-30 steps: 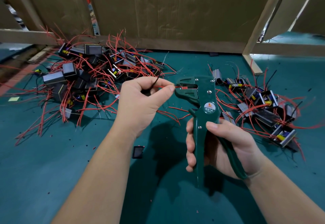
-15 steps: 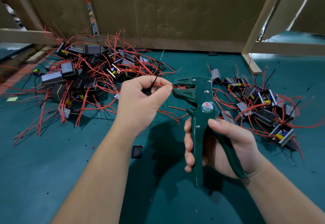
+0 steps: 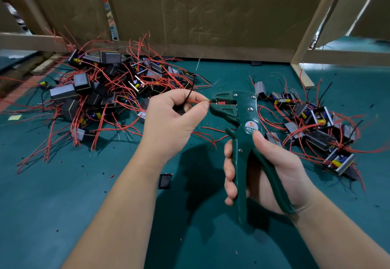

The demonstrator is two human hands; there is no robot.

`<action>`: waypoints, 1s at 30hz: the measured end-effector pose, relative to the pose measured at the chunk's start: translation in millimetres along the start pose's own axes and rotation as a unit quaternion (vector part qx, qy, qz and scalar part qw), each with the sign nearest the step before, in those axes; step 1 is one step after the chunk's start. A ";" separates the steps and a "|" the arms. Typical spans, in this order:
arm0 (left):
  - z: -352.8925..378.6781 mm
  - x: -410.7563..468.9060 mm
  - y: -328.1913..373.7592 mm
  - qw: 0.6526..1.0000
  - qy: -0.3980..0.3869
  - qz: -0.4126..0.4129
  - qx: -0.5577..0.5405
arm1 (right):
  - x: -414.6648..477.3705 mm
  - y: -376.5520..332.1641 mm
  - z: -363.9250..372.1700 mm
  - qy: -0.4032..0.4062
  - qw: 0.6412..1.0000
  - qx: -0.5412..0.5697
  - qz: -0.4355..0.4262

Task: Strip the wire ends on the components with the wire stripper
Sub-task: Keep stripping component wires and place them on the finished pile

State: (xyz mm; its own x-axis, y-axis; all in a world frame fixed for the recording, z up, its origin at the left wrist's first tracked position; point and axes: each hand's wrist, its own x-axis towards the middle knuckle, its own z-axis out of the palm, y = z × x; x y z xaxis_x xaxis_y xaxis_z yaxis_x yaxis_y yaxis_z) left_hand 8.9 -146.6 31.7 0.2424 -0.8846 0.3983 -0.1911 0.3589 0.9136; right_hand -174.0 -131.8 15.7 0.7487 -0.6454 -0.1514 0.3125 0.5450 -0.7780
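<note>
The left hand (image 3: pixel 173 120) pinches a red wire (image 3: pixel 197 101) between thumb and forefinger, its other fingers (image 3: pixel 179 96) curled in. Just right of those fingertips, the wire end sits in the head of the green wire stripper (image 3: pixel 244 125). The right hand (image 3: pixel 274 173) is clenched around the stripper's two handles, thumb up near the label. Beyond the left fingers lies a large heap of red-wired components (image 3: pixel 101 91). A smaller heap (image 3: pixel 316 125) lies right of the right fingers (image 3: pixel 230 167), on the teal worktop (image 3: pixel 63 205).

Two bare forearms end in a left hand (image 3: pixel 168 120) and right hand (image 3: pixel 274 169); fingernails look trimmed short, though detail is soft.
</note>
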 end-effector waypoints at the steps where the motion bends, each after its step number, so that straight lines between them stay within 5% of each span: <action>1: 0.2 0.4 0.9 1.000 -0.001 0.000 0.009 | 1.4 1.7 2.2 0.020 1.000 -0.004 -0.004; 6: 0.2 3.7 3.8 0.995 -0.032 -0.060 -0.069 | 8.0 5.3 11.3 0.132 0.991 -0.014 -0.015; 11: 4.4 -1.7 1.6 0.995 -0.096 -0.007 0.012 | 8.2 5.0 10.0 0.187 0.981 -0.014 -0.048; 23: -0.8 5.4 -7.8 0.996 0.065 0.001 -0.058 | 3.5 4.0 -0.3 0.002 1.000 0.007 -0.012; 30: 3.0 3.5 -9.4 0.992 0.110 0.060 0.022 | 3.9 10.1 9.4 -0.057 0.997 0.039 -0.027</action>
State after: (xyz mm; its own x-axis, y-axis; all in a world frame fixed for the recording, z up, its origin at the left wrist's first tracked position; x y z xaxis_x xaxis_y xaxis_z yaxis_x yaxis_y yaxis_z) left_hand 8.7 -153.9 24.3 0.4168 -0.7479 0.5167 -0.2720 0.4398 0.8559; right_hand -162.4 -123.8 13.0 0.7899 -0.6121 -0.0371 0.3953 0.5547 -0.7322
